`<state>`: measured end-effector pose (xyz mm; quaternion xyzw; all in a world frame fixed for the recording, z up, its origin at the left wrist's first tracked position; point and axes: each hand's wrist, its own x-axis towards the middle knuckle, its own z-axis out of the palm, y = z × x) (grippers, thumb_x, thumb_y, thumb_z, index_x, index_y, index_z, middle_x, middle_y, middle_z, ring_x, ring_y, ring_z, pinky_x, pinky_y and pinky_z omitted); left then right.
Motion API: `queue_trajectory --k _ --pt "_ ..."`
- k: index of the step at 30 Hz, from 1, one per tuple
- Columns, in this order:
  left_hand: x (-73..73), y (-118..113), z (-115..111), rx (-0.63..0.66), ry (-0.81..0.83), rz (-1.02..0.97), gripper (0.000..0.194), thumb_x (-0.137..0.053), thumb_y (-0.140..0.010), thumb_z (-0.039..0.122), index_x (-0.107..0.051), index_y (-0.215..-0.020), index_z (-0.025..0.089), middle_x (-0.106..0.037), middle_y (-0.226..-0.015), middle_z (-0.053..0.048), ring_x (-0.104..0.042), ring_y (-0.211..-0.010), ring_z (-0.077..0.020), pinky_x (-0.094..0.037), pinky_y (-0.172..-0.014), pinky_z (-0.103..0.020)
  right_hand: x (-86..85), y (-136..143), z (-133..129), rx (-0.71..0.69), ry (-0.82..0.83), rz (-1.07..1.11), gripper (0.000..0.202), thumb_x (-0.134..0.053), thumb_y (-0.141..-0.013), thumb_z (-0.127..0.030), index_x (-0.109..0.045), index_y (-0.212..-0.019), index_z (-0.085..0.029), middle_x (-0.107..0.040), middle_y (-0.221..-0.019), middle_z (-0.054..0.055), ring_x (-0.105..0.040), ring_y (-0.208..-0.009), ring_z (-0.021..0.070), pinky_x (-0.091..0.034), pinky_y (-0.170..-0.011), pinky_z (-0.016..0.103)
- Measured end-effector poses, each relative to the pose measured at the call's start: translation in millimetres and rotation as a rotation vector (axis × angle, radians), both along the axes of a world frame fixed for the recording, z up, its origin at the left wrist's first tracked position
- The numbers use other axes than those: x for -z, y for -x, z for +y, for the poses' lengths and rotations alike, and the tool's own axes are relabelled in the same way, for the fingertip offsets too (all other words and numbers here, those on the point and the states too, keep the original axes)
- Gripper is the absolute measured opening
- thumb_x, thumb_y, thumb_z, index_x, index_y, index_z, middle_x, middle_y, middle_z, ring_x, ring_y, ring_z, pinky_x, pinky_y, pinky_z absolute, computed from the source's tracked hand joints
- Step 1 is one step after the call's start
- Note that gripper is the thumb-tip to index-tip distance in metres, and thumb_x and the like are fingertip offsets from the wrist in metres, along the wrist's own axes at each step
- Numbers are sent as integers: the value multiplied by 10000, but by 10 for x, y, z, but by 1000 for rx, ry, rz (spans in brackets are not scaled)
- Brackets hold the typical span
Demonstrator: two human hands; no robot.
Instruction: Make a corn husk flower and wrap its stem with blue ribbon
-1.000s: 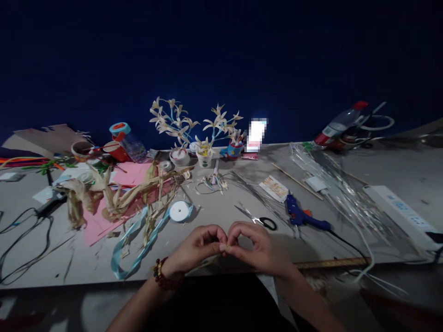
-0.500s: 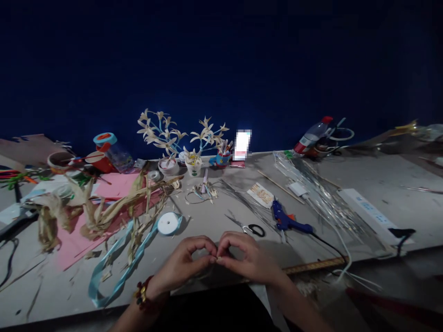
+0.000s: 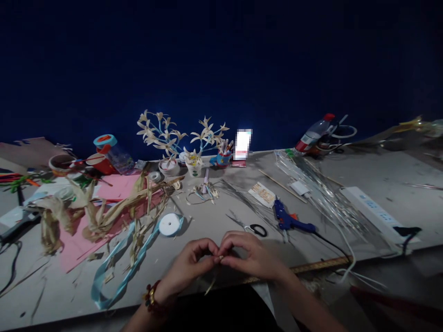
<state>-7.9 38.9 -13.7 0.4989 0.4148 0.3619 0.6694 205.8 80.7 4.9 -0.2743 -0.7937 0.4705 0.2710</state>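
Note:
My left hand (image 3: 190,263) and my right hand (image 3: 249,256) meet over the table's front edge, thumbs and forefingers pinched together. Between the fingertips is a small pale piece, and a thin pale strip (image 3: 209,287) hangs below them; it looks like corn husk, though the fingers hide most of it. Just beyond my right hand lie scissors (image 3: 256,229) with black handles. A blue glue gun (image 3: 289,220) rests further right. Left of my hands is a spool (image 3: 169,224) with light blue ribbon (image 3: 133,267) trailing from it.
Dried corn husks (image 3: 93,219) cover pink paper (image 3: 72,253) at left. Potted husk flowers (image 3: 162,133) stand at the back near a lit phone (image 3: 242,145). Thin wires (image 3: 249,203), a bottle (image 3: 313,136) and a white power strip (image 3: 372,212) occupy the right side.
The thin pale strip now shows hanging beneath my fingers. Both hands stay pinched together at nearly the same spot, and the view has shifted slightly.

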Motion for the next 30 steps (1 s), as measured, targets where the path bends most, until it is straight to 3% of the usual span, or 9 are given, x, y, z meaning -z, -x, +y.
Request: queue_trajectory --k 3,7,10,18,22,26,30 --pt "66 -17 -5 -58 36 -83 222 -742 -844 371 -673 -832 161 -678 -801 -40 -576 -777 -165 -422 -751 -273 57 -160 200 69 -51 -102 193 -633 -949 -371 -704 -996 -198 -714 -928 38 -664 -825 161 -509 -761 269" --pt "160 -10 -1 -152 72 -157 210 -760 -836 348 -667 -830 160 -664 -795 -34 -563 -774 -155 -413 -753 -268 163 -439 645 367 -344 -651 212 -533 -992 -306 -708 -1032 -194 -733 -1007 71 -673 -932 204 -492 -841 304" --pt "195 -23 17 -193 102 -178 217 -787 -810 343 -671 -826 160 -661 -792 -29 -556 -764 -148 -405 -736 -259 245 -507 937 377 -402 -802 206 -537 -979 -249 -730 -1008 -186 -733 -1049 108 -655 -1024 248 -463 -900 326" --pt "373 -55 110 -185 111 -165 248 -815 -778 363 -677 -814 160 -657 -769 -22 -537 -715 -133 -384 -678 -243 417 -241 1261 401 -424 -981 209 -549 -933 -158 -726 -1043 -167 -736 -1087 169 -674 -1027 295 -470 -785 306" --pt "460 -41 146 -164 121 -168 273 -821 -772 387 -677 -830 162 -668 -787 -25 -543 -706 -129 -371 -655 -237 432 -291 1405 419 -400 -992 214 -520 -967 -174 -729 -1013 -164 -755 -1050 153 -694 -994 263 -475 -807 304" --pt "494 -48 179 -152 125 -174 287 -821 -768 404 -674 -817 162 -660 -775 -23 -534 -698 -127 -368 -649 -235 405 -363 1501 412 -385 -963 221 -548 -1007 -307 -692 -1087 -160 -736 -1080 97 -685 -965 214 -505 -879 363" --pt "507 -45 195 -154 115 -190 279 -824 -765 392 -671 -816 164 -652 -773 -19 -531 -708 -129 -375 -664 -237 389 -369 1462 351 -399 -911 167 -595 -947 -188 -746 -1018 -192 -755 -1082 95 -689 -962 213 -474 -813 286"
